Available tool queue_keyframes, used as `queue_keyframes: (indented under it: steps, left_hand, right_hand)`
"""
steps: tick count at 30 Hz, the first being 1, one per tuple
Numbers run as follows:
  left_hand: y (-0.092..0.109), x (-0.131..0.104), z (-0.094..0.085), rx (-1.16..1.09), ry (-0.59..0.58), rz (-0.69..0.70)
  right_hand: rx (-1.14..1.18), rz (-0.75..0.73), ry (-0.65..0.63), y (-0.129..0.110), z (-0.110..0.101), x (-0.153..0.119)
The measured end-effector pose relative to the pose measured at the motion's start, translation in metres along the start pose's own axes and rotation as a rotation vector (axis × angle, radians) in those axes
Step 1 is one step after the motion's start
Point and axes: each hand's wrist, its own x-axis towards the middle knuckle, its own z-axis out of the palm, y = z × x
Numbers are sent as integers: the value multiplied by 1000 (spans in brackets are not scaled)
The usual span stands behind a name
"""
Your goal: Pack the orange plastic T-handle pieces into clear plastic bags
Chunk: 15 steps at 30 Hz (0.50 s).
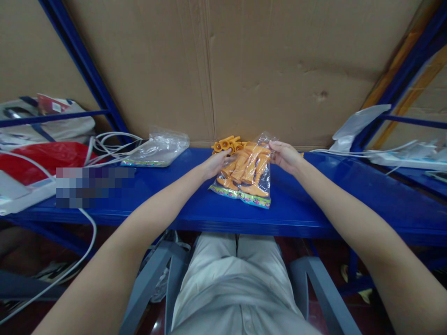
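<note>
The right hand (286, 157) pinches a clear bag (244, 173) by its upper corner, over the blue table (167, 190); the left hand (214, 165) touches its other side, grip unclear. Behind, loose orange pieces (227, 144) are partly hidden, before a cardboard wall (244, 70).

Both arms bare, reaching forward from the lower corners of view and converging ahead of the torso. Left forearm (157, 204) slants up and inward; wrist roughly in line. Left hand (214, 165) with fingers pointing inward, tips partly hidden, their closure unclear. Right forearm (349, 214) mirrors it, angled in from the other side. Right hand (287, 157) turned inward, thumb uppermost, digits bent in a pinch. Hands apart, near level, facing one another. Seated; thighs (216, 256) forward, side by side.
</note>
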Motion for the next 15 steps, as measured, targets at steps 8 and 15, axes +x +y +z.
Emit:
queue_keyframes:
  steps: [8, 15]
  left_hand:
    - [-5, 11, -5, -205, -31, -58]
    - [10, 30, -15, -171, -7, -185]
  right_hand:
    - [30, -31, -19, 5, -4, 7]
    - [61, -166, -74, 7, -1, 8]
